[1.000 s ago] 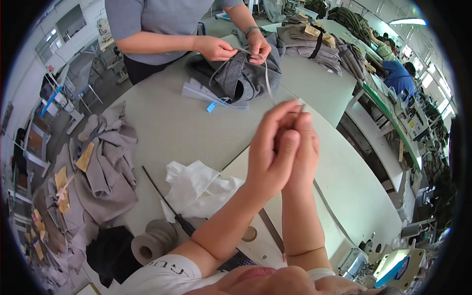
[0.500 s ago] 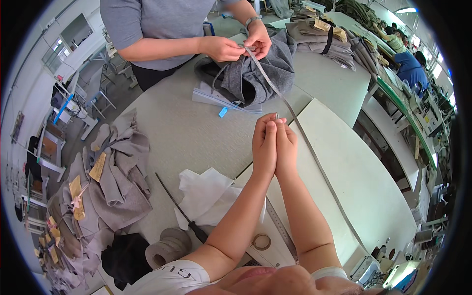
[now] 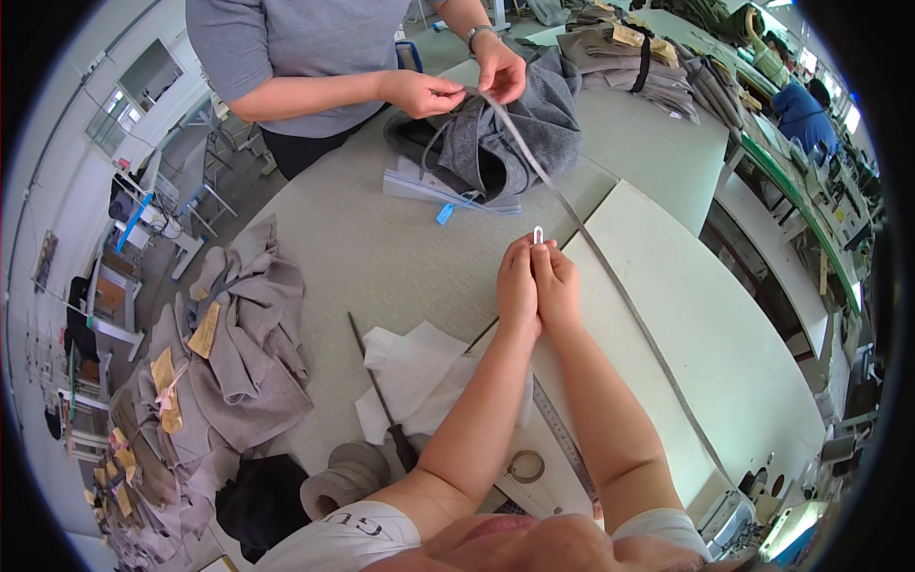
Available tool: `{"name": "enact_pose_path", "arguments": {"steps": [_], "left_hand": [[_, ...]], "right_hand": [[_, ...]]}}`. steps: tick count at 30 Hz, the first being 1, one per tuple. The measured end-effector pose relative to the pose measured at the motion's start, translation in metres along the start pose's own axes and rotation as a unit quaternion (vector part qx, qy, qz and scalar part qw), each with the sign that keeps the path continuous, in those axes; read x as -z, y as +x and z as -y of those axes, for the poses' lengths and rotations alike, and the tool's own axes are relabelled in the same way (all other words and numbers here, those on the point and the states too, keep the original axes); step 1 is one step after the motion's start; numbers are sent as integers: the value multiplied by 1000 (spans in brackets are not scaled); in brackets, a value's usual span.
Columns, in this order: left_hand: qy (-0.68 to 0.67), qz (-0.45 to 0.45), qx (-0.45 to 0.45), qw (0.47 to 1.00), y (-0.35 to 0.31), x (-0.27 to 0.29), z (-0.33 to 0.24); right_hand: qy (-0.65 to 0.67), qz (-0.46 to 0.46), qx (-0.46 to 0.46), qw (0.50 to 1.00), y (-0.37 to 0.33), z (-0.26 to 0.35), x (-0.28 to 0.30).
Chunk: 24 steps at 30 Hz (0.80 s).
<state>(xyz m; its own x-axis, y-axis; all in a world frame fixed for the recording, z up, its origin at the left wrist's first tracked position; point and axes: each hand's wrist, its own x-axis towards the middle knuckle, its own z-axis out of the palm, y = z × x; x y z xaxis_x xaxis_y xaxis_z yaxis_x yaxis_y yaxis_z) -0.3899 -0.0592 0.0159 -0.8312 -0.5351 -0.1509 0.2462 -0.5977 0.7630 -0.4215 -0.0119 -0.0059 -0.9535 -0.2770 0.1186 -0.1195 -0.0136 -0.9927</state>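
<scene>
A small silver metal loop (image 3: 538, 232), long and rounded at its end, sticks up from the fingertips of my two hands. My left hand (image 3: 518, 288) and my right hand (image 3: 555, 286) are pressed side by side, both closed with the fingers pinched around it. Its lower part is hidden by the fingers, so its exact kind is unclear. To the right of my hands a narrow grey strip (image 3: 624, 294) runs slantwise over the pale board (image 3: 686, 286). Its far end is between another person's hands (image 3: 499, 71), above a dark grey garment (image 3: 534, 124).
Light grey cut pieces (image 3: 253, 353) with paper tags lie at the left. Nearer me are a long dark screwdriver (image 3: 372, 367), white cloth (image 3: 410, 372), thread cones (image 3: 334, 486), a roll of tape (image 3: 526, 466) and a ruler (image 3: 562, 434). Folded stacks (image 3: 620, 67) stand at the back.
More of the metal loop now shows above my fingertips, which have drawn slightly nearer me. The other person's hands have moved a little along the strip. The whole view has shifted slightly.
</scene>
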Motion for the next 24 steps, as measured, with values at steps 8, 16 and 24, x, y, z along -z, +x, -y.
{"name": "enact_pose_path", "arguments": {"steps": [8, 16, 24], "left_hand": [[14, 1, 8, 1000, 9, 7, 7], [-17, 3, 24, 1000, 6, 7, 4], [-17, -1, 18, 1000, 9, 7, 8]], "right_hand": [[-72, -19, 46, 996, 4, 4, 5], [-92, -20, 30, 995, -1, 9, 4], [-84, -20, 43, 995, 0, 5, 3]]}}
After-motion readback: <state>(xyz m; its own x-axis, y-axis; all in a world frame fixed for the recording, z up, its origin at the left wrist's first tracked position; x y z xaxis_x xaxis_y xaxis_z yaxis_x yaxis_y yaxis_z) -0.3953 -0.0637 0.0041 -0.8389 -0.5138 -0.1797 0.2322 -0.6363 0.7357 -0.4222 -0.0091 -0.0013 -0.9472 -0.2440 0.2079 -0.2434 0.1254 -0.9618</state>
